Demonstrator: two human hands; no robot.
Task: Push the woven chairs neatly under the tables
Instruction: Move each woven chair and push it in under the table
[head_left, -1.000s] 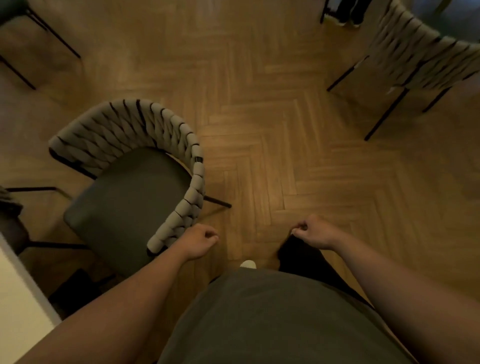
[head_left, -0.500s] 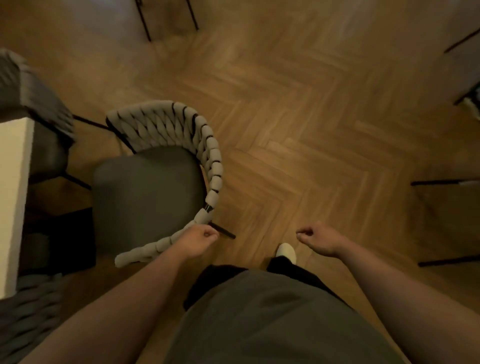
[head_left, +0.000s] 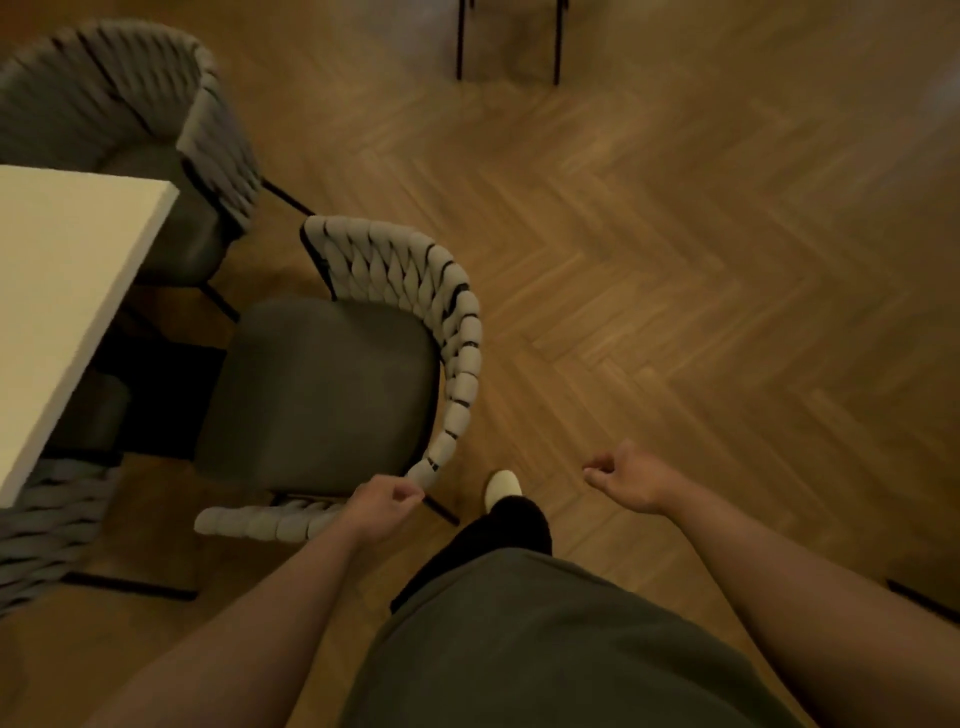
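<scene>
Woven chair (head_left: 322, 395) stands clear of the tabletop (head_left: 67, 291), just off its near corner. The seat front faces the tabletop's long edge, with a dark gap between them, so the seat is not under it. Hands: the left hand (head_left: 384, 504) is on the curved woven back rail at the rear corner, fingers curled over the rail and gripping it. The right hand (head_left: 628, 483) hangs free over the floor (head_left: 675, 260), fingers loosely curled, holding nothing and touching nothing. The person's pale shoe (head_left: 503, 487) is planted just beside the chair's rear leg, behind the back rail. A second chair (head_left: 104, 93) sits at the tabletop's far short edge with its seat partly under. Its back is close to the first chair's back rail end, near but apart. A third chair (head_left: 47, 530) shows only a blurred woven back at the tabletop's near end, lower left, close to the gripped chair's open arm end. So there are neighbours on both flanks and a slot between them along the tabletop edge. To the right of the chair and behind it is bare herringbone parquet with wide room. Thin black legs (head_left: 460, 52) of other furniture show at the top edge, well apart.
</scene>
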